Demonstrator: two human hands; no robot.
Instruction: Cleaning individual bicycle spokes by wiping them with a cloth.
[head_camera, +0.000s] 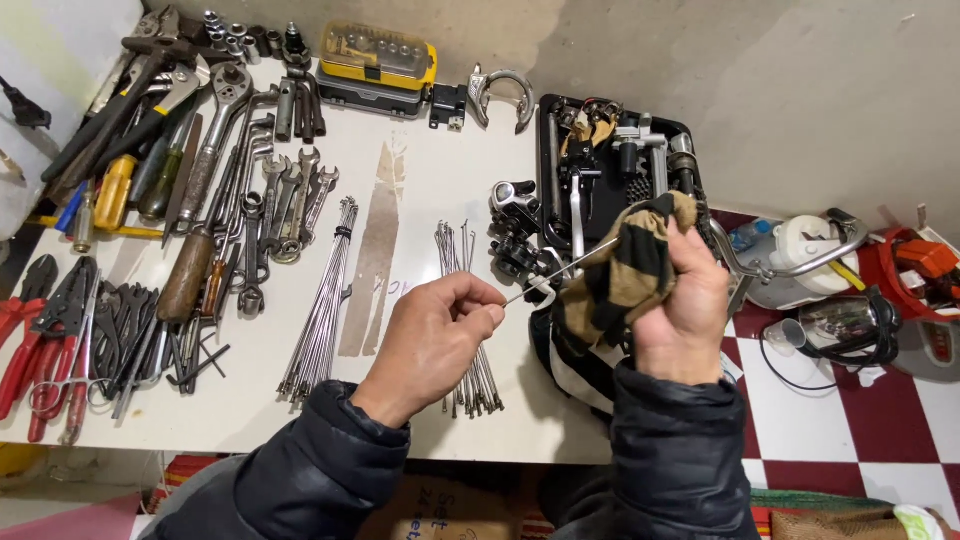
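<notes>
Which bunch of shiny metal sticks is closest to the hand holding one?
The spoke bundle lying just under the left hand. The other spoke bundle lies farther left, beside the wrenches.

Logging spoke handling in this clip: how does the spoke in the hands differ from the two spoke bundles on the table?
The held spoke is single, lifted and slanted, pinched by the left hand, its far end inside the striped rag gripped by the right hand. The spoke bundles are many, lying flat, untouched. All are thin bare metal rods.
</notes>
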